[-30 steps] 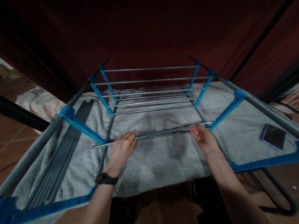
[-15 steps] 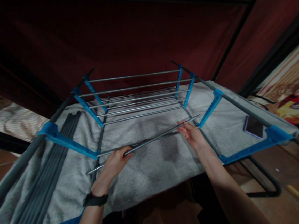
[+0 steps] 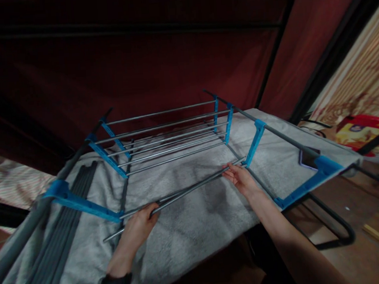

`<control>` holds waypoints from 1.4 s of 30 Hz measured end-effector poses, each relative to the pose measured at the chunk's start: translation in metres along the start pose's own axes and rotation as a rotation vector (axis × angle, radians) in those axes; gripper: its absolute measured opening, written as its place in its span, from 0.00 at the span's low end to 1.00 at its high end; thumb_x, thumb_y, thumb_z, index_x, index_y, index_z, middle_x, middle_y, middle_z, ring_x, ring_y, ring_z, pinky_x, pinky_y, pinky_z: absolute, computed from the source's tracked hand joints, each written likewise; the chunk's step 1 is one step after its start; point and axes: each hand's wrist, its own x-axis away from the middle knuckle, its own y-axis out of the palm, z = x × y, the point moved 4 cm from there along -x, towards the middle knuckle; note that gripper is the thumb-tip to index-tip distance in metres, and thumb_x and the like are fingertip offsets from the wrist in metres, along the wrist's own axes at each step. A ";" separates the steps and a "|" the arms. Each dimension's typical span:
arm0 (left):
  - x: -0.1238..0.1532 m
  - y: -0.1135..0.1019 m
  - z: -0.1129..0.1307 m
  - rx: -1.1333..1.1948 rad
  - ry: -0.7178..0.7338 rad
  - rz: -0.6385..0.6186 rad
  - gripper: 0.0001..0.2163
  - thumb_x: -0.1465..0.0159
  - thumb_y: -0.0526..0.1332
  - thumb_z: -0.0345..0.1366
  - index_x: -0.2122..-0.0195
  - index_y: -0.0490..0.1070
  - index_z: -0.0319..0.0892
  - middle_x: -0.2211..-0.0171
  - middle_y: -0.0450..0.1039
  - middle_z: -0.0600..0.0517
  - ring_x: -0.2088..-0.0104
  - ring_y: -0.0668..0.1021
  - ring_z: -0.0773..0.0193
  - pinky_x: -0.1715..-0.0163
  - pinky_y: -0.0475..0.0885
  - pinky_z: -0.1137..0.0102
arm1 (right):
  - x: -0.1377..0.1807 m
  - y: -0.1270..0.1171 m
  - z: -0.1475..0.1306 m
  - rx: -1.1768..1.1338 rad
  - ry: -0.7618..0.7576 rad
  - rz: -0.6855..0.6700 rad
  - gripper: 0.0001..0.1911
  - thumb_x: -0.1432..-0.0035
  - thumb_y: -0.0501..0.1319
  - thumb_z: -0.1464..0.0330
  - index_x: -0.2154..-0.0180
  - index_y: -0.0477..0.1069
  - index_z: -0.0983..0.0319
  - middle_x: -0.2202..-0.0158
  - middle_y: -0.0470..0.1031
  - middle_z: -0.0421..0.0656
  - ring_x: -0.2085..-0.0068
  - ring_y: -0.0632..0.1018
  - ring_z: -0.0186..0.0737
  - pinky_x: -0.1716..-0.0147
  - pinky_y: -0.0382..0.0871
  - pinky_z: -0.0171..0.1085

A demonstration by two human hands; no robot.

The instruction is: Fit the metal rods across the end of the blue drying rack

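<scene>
My left hand (image 3: 140, 226), with a dark band on the wrist, is wrapped around a thin grey metal rod (image 3: 187, 192) near its left end. With its fingertips, my right hand (image 3: 240, 178) grips the same rod near the right end, close to a blue plastic bracket (image 3: 255, 142). The rod slants up to the right, just in front of another crossbar partly hidden behind it. Both hands are inside a rack frame of grey tubes and blue brackets, including a left one (image 3: 86, 205). Several crossbars (image 3: 163, 133) span its far part.
Under the rack lies a grey blanket (image 3: 196, 245). Several loose grey tubes (image 3: 58, 237) rest on its left side, and a phone (image 3: 307, 159) on the right. Beyond stands a dark red panel (image 3: 158, 70). A red and yellow package (image 3: 364, 134) sits at far right.
The held rod's right end has come down to the right blue bracket, and the rod is nearer the crossbar behind it. My view has shifted slightly; both hands keep their grip.
</scene>
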 end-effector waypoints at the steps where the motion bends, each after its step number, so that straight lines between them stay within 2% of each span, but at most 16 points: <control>1: 0.001 -0.001 -0.001 -0.025 0.004 -0.001 0.16 0.34 0.53 0.33 0.51 0.76 0.46 0.52 0.82 0.48 0.52 0.83 0.55 0.52 0.75 0.65 | -0.001 -0.003 -0.001 -0.016 -0.014 0.019 0.06 0.43 0.68 0.76 0.68 0.73 0.61 0.70 0.83 0.43 0.71 0.83 0.36 0.67 0.82 0.34; 6: 0.005 -0.011 -0.003 -0.147 -0.031 0.053 0.17 0.34 0.51 0.30 0.50 0.76 0.47 0.48 0.80 0.48 0.53 0.84 0.57 0.52 0.76 0.66 | -0.005 -0.017 -0.008 -0.063 -0.074 0.126 0.07 0.41 0.68 0.74 0.69 0.71 0.61 0.74 0.80 0.40 0.75 0.81 0.34 0.70 0.82 0.33; 11: 0.009 -0.011 -0.007 -0.215 -0.051 0.060 0.18 0.33 0.50 0.30 0.49 0.76 0.46 0.48 0.80 0.48 0.53 0.83 0.56 0.53 0.75 0.65 | -0.005 -0.023 -0.013 -0.042 -0.133 0.126 0.06 0.40 0.66 0.74 0.68 0.71 0.61 0.73 0.81 0.41 0.75 0.80 0.33 0.69 0.82 0.33; 14: 0.012 -0.011 -0.010 -0.232 -0.073 0.066 0.18 0.34 0.51 0.29 0.48 0.76 0.45 0.49 0.81 0.46 0.52 0.83 0.54 0.49 0.74 0.63 | -0.006 -0.031 -0.019 -0.059 -0.164 0.166 0.05 0.39 0.64 0.75 0.68 0.71 0.62 0.73 0.80 0.41 0.76 0.79 0.32 0.71 0.81 0.32; 17: 0.019 -0.017 -0.012 -0.212 -0.123 0.153 0.15 0.33 0.52 0.30 0.52 0.76 0.45 0.51 0.81 0.47 0.51 0.82 0.54 0.47 0.71 0.61 | -0.008 -0.040 -0.026 -0.087 -0.182 0.188 0.05 0.39 0.64 0.75 0.67 0.71 0.62 0.73 0.80 0.41 0.76 0.78 0.31 0.71 0.81 0.32; 20: 0.027 -0.026 -0.018 -0.123 -0.232 0.324 0.13 0.33 0.53 0.34 0.54 0.76 0.45 0.52 0.81 0.45 0.51 0.81 0.50 0.51 0.71 0.59 | -0.008 -0.048 -0.031 -0.104 -0.159 0.227 0.05 0.37 0.61 0.75 0.67 0.72 0.62 0.73 0.80 0.41 0.76 0.79 0.31 0.72 0.80 0.31; 23: 0.031 -0.032 -0.026 0.120 -0.355 0.493 0.09 0.37 0.59 0.37 0.60 0.77 0.43 0.57 0.80 0.44 0.57 0.80 0.49 0.56 0.72 0.58 | -0.007 -0.055 -0.035 -0.102 -0.129 0.282 0.08 0.34 0.58 0.76 0.67 0.72 0.63 0.73 0.79 0.41 0.76 0.78 0.31 0.72 0.80 0.30; 25: 0.030 -0.030 -0.029 0.464 -0.432 0.537 0.07 0.43 0.63 0.36 0.64 0.76 0.43 0.66 0.78 0.47 0.65 0.79 0.53 0.60 0.72 0.61 | -0.007 -0.059 -0.036 -0.096 -0.109 0.290 0.10 0.34 0.56 0.76 0.67 0.72 0.62 0.74 0.78 0.40 0.76 0.78 0.31 0.72 0.79 0.30; 27: 0.027 -0.024 -0.027 0.913 -0.476 0.560 0.10 0.49 0.67 0.35 0.64 0.75 0.43 0.73 0.76 0.52 0.70 0.79 0.58 0.63 0.73 0.64 | -0.007 -0.063 -0.036 -0.095 -0.079 0.287 0.10 0.34 0.56 0.77 0.67 0.72 0.62 0.74 0.78 0.40 0.75 0.79 0.31 0.71 0.80 0.30; 29: 0.023 -0.021 -0.017 1.314 -0.449 0.605 0.17 0.54 0.72 0.35 0.62 0.74 0.43 0.73 0.77 0.54 0.70 0.79 0.61 0.64 0.73 0.67 | -0.007 -0.067 -0.035 -0.091 -0.044 0.293 0.11 0.34 0.55 0.77 0.66 0.72 0.61 0.74 0.78 0.39 0.74 0.79 0.32 0.70 0.80 0.31; 31: 0.021 -0.021 -0.006 1.562 -0.417 0.643 0.21 0.57 0.74 0.32 0.60 0.74 0.43 0.69 0.79 0.54 0.69 0.80 0.63 0.67 0.73 0.70 | -0.008 -0.070 -0.033 -0.083 -0.011 0.305 0.11 0.34 0.54 0.78 0.66 0.72 0.60 0.73 0.78 0.38 0.73 0.79 0.32 0.69 0.80 0.32; 34: 0.018 -0.021 0.009 1.751 -0.424 0.655 0.19 0.55 0.73 0.30 0.61 0.74 0.42 0.69 0.81 0.51 0.73 0.79 0.67 0.71 0.71 0.74 | -0.010 -0.073 -0.032 -0.070 0.026 0.326 0.12 0.34 0.53 0.77 0.66 0.72 0.60 0.73 0.78 0.38 0.73 0.79 0.32 0.69 0.80 0.32; 36: 0.017 -0.022 0.016 1.817 -0.412 0.701 0.17 0.53 0.73 0.29 0.62 0.74 0.41 0.69 0.81 0.50 0.73 0.78 0.68 0.69 0.72 0.74 | -0.011 -0.074 -0.032 -0.066 0.050 0.345 0.13 0.34 0.52 0.78 0.66 0.71 0.60 0.73 0.77 0.38 0.74 0.79 0.31 0.69 0.80 0.32; 42: 0.009 -0.027 0.043 1.867 -0.234 0.700 0.16 0.52 0.76 0.33 0.63 0.74 0.40 0.67 0.82 0.49 0.71 0.79 0.69 0.66 0.73 0.73 | -0.013 -0.074 -0.027 -0.069 0.092 0.322 0.15 0.34 0.51 0.80 0.67 0.71 0.60 0.73 0.78 0.38 0.73 0.80 0.32 0.69 0.81 0.32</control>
